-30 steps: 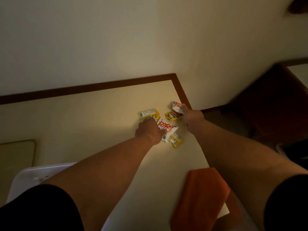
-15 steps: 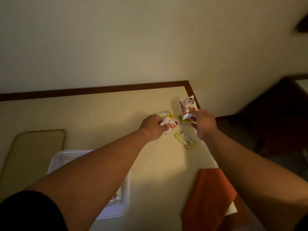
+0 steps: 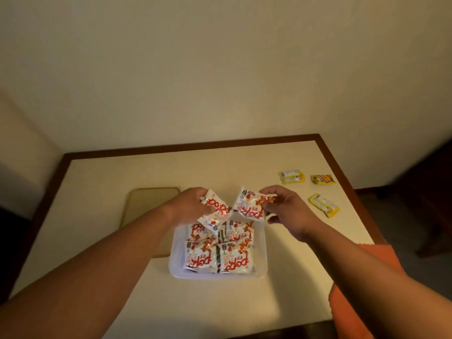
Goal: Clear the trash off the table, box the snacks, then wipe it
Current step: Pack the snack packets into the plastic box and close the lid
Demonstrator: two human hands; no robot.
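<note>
A: What's nearest?
B: One orange cloth (image 3: 359, 297) at the near right, draped over the edge of the table (image 3: 220, 304). The right forearm crosses its far end. Both forearms reach in from the near side.

A: And the box?
B: One white box (image 3: 262, 255) sits mid-table. I count four packs (image 3: 199, 256) in it, white with red print, lying two by two. The far two are partly covered by what the hands hold. Whether more lie underneath, I cannot tell.

A: The hands?
B: Both are over the box's far end. The left hand (image 3: 188, 204) has its fingers curled round the left pack (image 3: 216, 212), which hangs tilted. The right hand (image 3: 288, 211) pinches the right pack (image 3: 249, 205) at its right corner between thumb and forefinger, the other fingers loosely curled below. The two held packs nearly meet.

A: Anything beside the box?
B: One flat tan board (image 3: 149, 204) just left of it. The left forearm hides its near right corner.

A: Farther out?
B: Three yellow packets (image 3: 324, 205) lie at the far right, near the rim. One is nearer and two are side by side beyond it, all apart from each other.

A: The surface, the room?
B: It has a cream top with a dark brown rim, and its far edge is at a plain pale wall (image 3: 220, 69). The light is dim, and there is dark floor (image 3: 396, 216) to the right.
</note>
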